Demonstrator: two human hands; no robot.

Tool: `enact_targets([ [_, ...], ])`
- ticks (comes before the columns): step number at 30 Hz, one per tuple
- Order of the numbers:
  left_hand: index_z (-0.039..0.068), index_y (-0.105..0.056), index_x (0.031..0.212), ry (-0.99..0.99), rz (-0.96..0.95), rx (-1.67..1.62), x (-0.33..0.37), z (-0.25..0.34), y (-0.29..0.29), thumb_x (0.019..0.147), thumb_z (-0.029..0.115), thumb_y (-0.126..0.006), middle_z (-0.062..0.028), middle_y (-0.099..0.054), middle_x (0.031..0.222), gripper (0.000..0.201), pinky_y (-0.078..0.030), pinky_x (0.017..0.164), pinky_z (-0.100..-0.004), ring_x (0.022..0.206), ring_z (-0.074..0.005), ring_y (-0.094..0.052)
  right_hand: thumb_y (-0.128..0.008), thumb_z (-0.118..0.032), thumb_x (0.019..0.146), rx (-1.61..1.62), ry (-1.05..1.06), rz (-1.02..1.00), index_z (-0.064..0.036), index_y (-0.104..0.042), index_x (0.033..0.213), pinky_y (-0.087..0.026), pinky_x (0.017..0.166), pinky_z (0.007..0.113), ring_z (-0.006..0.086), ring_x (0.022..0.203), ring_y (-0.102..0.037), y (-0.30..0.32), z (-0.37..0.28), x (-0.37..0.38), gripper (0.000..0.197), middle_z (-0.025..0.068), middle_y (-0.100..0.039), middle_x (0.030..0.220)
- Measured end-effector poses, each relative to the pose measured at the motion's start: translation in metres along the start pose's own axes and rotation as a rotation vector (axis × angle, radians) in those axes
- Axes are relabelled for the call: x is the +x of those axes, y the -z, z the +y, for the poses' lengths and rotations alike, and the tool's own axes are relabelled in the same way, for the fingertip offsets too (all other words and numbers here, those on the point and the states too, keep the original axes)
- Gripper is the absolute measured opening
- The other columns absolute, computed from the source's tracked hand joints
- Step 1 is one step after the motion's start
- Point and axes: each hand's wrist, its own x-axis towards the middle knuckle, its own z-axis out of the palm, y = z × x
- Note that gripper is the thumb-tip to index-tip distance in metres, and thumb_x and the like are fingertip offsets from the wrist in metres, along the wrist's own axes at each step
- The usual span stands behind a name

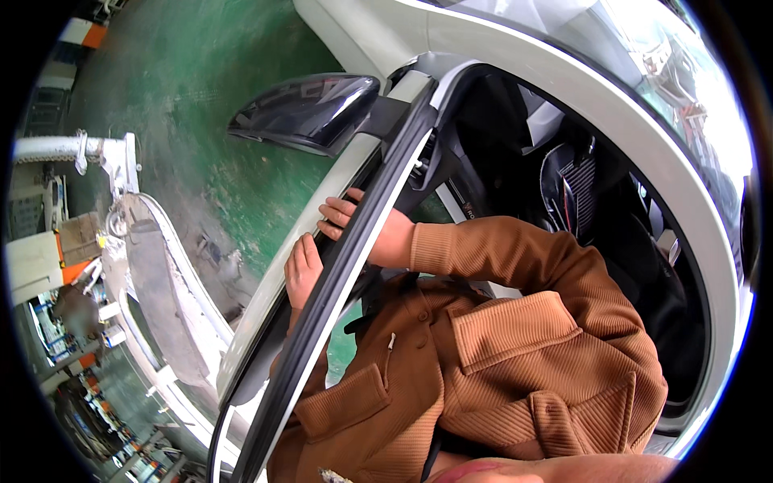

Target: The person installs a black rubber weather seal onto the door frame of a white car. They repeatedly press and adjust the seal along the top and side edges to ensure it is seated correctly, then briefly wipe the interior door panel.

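A white car door (263,323) stands open in front of me, with a black-trimmed window frame (360,229) slanting across my view. My right hand (390,241) passes behind this frame, and its fingers rest, slightly bent and apart, over the door's window ledge. Close beside it, nearer to me, my left hand (303,272) lies on the same ledge with its fingers stretched out. The frame hides part of both hands, and the left forearm is mostly covered. A dark side mirror (308,111) sticks out at the door's far end.
To my right is the car's door opening, with a white roof pillar (675,145) and a dark interior holding a pedal area (568,189). A white metal rig (161,241) stands on the green floor (201,60) at left. Shelves with parts (88,402) lie beyond.
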Motion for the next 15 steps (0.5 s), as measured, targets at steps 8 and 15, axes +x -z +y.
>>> enact_targets([
  [8,-0.013,-0.036,0.149,0.103,-0.094,-0.132,0.017,0.023,0.024,0.076,0.035,-0.087,-0.033,-0.048,0.146,0.101,-0.039,0.118,-0.0567,0.136,-0.0482,-0.049,-0.066,-0.041,0.085,-0.225,0.075,-0.18,-0.0082,-0.054,0.15,-0.033,0.123,0.062,0.0421,0.143,-0.05,0.029,0.016,0.013,0.074,0.027,-0.056,0.146],
  [15,-0.014,-0.039,0.148,-0.031,0.089,-0.072,0.034,0.021,-0.019,0.098,0.013,-0.057,-0.0319,-0.05,0.145,0.059,-0.043,0.117,-0.0546,0.135,-0.0461,-0.053,-0.068,-0.035,0.082,-0.104,0.087,-0.168,-0.0027,-0.058,0.144,-0.036,0.122,0.059,0.0383,0.139,-0.053,0.048,0.015,0.02,0.071,0.0214,-0.061,0.139],
])
